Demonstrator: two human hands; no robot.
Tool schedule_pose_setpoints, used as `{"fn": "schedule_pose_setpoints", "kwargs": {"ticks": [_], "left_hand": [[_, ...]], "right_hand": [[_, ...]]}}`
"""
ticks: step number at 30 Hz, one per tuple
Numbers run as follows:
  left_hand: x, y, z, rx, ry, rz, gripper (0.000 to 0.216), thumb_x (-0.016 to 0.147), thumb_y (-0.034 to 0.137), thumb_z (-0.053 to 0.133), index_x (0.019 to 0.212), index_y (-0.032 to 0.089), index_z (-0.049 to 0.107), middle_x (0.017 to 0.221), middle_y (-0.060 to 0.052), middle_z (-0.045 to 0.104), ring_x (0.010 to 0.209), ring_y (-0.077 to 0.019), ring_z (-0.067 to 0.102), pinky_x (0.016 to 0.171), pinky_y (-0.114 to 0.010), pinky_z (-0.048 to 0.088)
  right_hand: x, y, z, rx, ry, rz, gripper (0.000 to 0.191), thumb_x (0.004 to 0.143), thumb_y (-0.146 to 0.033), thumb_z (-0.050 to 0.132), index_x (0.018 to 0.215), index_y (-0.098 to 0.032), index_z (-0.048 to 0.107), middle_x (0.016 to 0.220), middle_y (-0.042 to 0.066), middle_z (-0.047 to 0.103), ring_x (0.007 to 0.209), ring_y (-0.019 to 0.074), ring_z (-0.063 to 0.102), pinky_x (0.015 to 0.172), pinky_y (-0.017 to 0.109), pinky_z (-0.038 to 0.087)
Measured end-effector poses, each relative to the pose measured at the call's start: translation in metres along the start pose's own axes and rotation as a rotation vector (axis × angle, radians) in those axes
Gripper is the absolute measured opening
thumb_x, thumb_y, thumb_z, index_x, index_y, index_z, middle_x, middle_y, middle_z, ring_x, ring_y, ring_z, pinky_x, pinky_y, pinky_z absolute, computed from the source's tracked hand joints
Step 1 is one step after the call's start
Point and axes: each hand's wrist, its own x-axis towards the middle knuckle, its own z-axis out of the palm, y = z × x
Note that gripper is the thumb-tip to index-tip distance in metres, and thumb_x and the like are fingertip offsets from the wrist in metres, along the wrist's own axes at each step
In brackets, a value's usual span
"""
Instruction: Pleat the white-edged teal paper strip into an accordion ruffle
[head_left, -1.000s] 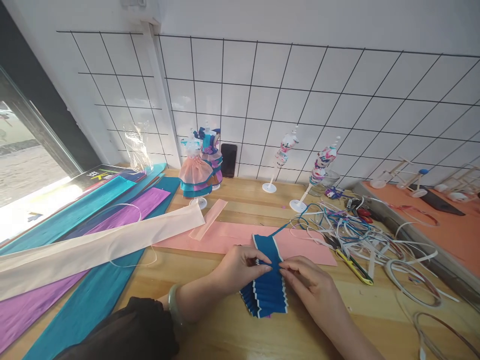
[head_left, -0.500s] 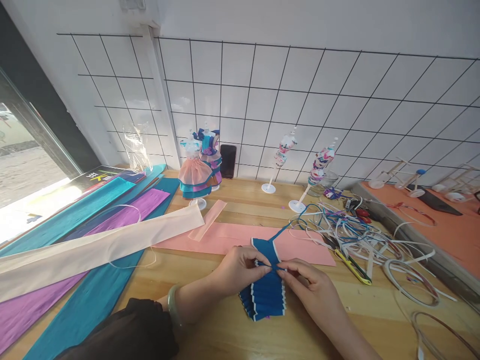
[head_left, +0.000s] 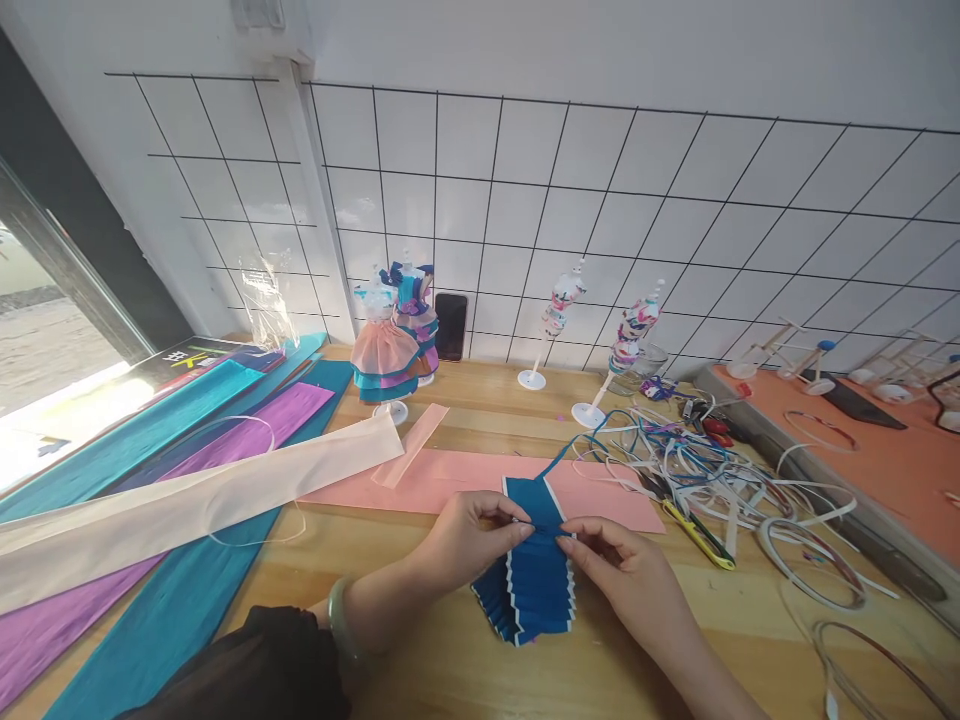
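A blue pleated strip with white edging hangs between my hands, its lower part folded in crimps and doubled back on the left. My left hand pinches its left edge between thumb and fingers. On the opposite edge my right hand does the same with thumb and forefinger. Above the fingers the strip lies flat, over a pink paper-like strip. From its top end a narrow blue ribbon runs toward the tangle at the right.
Tangled cords and ribbons lie at right beside a yellow cutter. Long cream, purple and teal strips cover the left. Small dressed forms, a phone and two wrapped stands line the wall.
My hands have moved slightly apart, and the strip's section between them is spread wider and flatter. The camera view has shifted a little.
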Motion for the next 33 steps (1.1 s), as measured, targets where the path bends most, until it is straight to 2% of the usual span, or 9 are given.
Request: {"fn": "schedule_pose_setpoints", "kwargs": {"ticks": [5, 9, 17, 22, 28, 33], "left_hand": [[0.0, 0.001, 0.0, -0.127, -0.007, -0.091, 0.025, 0.062, 0.037, 0.071, 0.066, 0.013, 0.067, 0.058, -0.002, 0.064, 0.054, -0.0108, 0.055, 0.054, -0.022, 0.044], [0.0, 0.001, 0.0, -0.159, 0.0, -0.092, 0.027, 0.058, 0.04, 0.073, 0.064, 0.013, 0.067, 0.056, -0.001, 0.063, 0.049, -0.0093, 0.052, 0.049, -0.021, 0.04], [0.002, -0.008, 0.002, -0.11, 0.014, -0.035, 0.026, 0.063, 0.038, 0.07, 0.067, 0.012, 0.068, 0.062, -0.003, 0.065, 0.058, -0.0117, 0.055, 0.056, -0.023, 0.043], [0.002, -0.01, 0.003, -0.078, 0.029, -0.001, 0.025, 0.065, 0.036, 0.068, 0.072, 0.012, 0.066, 0.064, -0.003, 0.062, 0.058, -0.0104, 0.053, 0.057, -0.022, 0.042], [0.002, -0.004, 0.001, -0.091, 0.004, -0.062, 0.028, 0.061, 0.036, 0.07, 0.074, 0.012, 0.063, 0.055, 0.003, 0.052, 0.049, -0.0058, 0.044, 0.047, -0.019, 0.035], [0.002, -0.008, -0.001, -0.057, -0.015, -0.083, 0.026, 0.061, 0.035, 0.071, 0.071, 0.012, 0.063, 0.062, 0.0, 0.058, 0.056, -0.0088, 0.051, 0.054, -0.02, 0.04]], "right_hand": [[0.001, 0.0, -0.001, 0.031, 0.004, 0.037, 0.023, 0.068, -0.038, 0.066, 0.079, -0.018, 0.07, 0.073, 0.004, 0.071, 0.066, 0.018, 0.064, 0.06, 0.027, 0.053], [0.002, -0.001, -0.002, 0.066, 0.007, 0.068, 0.024, 0.066, -0.039, 0.068, 0.077, -0.019, 0.071, 0.073, 0.005, 0.072, 0.067, 0.0186, 0.065, 0.06, 0.028, 0.053], [0.001, -0.003, 0.001, 0.143, 0.031, 0.124, 0.027, 0.06, -0.041, 0.072, 0.073, -0.017, 0.071, 0.069, 0.005, 0.071, 0.063, 0.0186, 0.065, 0.059, 0.028, 0.053], [0.001, 0.0, 0.003, 0.166, 0.051, 0.126, 0.025, 0.061, -0.038, 0.071, 0.074, -0.017, 0.07, 0.07, 0.005, 0.071, 0.065, 0.0176, 0.064, 0.06, 0.028, 0.052], [0.0, 0.004, 0.002, 0.162, 0.05, 0.114, 0.022, 0.063, -0.036, 0.071, 0.075, -0.017, 0.07, 0.07, 0.004, 0.07, 0.064, 0.0169, 0.063, 0.059, 0.027, 0.051], [0.001, 0.003, -0.001, 0.144, 0.053, 0.107, 0.022, 0.062, -0.036, 0.071, 0.074, -0.018, 0.071, 0.07, 0.005, 0.071, 0.064, 0.0177, 0.064, 0.06, 0.027, 0.052]]}}
